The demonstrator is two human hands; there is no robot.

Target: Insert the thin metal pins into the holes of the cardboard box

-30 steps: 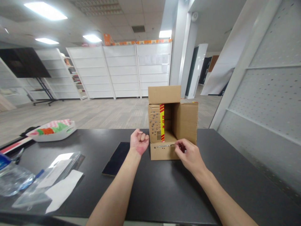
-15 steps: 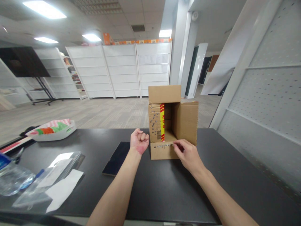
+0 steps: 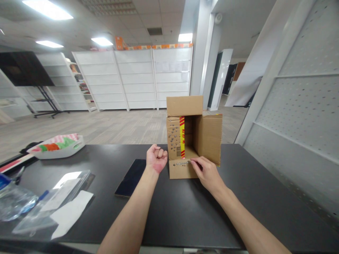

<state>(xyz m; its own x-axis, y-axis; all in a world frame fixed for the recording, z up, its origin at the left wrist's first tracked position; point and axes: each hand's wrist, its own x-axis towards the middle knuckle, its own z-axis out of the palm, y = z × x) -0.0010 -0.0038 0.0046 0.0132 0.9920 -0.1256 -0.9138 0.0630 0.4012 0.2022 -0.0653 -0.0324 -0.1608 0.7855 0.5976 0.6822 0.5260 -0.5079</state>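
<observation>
An open cardboard box (image 3: 208, 137) stands on the black table, its mouth facing me. Its lower flap (image 3: 178, 173) hangs down with a row of small round metal studs (image 3: 181, 163) along the top. More grey studs are scattered over the left flap (image 3: 171, 152), beside red and yellow tape (image 3: 182, 135). My right hand (image 3: 208, 173) pinches thumb and forefinger at the right end of the row; anything between the fingertips is too small to make out. Left of the box, my left hand (image 3: 156, 159) is curled closed, palm side up, its inside hidden.
A dark tablet-like slab (image 3: 131, 180) lies by my left forearm. Further left are a white paper piece (image 3: 71, 213), a clear plastic case (image 3: 62, 192), a water bottle (image 3: 16, 201) and a white basket (image 3: 59, 153) with coloured cloth-like contents. A perforated panel (image 3: 299, 106) stands at right.
My right hand has shifted slightly left along the top of the lower flap, its fingertips now closer to the row of studs. My left hand stays closed in place.
</observation>
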